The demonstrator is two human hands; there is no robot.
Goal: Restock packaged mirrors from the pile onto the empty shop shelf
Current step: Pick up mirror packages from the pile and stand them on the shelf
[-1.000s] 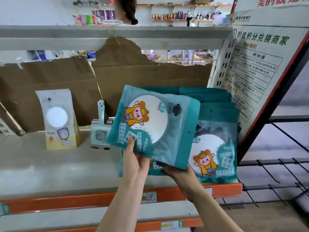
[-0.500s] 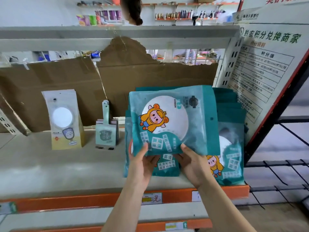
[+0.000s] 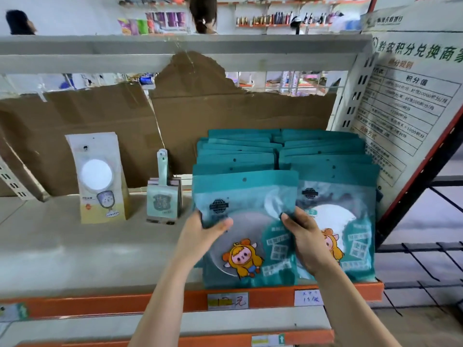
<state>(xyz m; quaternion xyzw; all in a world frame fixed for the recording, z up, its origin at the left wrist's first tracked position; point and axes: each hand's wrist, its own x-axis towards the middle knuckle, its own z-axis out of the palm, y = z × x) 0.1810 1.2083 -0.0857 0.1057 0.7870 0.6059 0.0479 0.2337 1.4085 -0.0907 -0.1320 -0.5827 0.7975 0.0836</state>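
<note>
Nearest: orange shelf lip (image 3: 100, 306), fitted with two price tags. Left tag (image 3: 228, 300) printed with "元"; right tag (image 3: 307, 298) handwritten, figures close to "15", not fully legible.

Left hand (image 3: 200, 234): thumb across the front face, fingers behind, gripping the left edge of the front mirror pack (image 3: 248, 196). Right hand (image 3: 308, 244): fingers curled round the right edge of the same pack.

Front mirror pack: teal, upright, at the head of the left row (image 3: 235, 159), base on the shelf (image 3: 75, 246) just behind the lip. Printed with a dark globe emblem at upper left, a cartoon figure in yellow at the bottom, and white text blocks too blurred to read. Single hang hole in the top band.

Right row (image 3: 325, 156): same teal packs, touching the left row, against the right end of the shelf.

Further left, well apart from the rows: green handled pack (image 3: 164, 196), then cream pouch (image 3: 100, 176) with a round white window; small print illegible.

Behind: torn brown cardboard (image 3: 225, 116) as back wall. At right: leaning poster (image 3: 413, 83), headed "黔农积分兑换商家", table column "积分值".

Above: grey upper shelf (image 3: 175, 48). Farthest: wall racks (image 3: 275, 20) of bottles.
</note>
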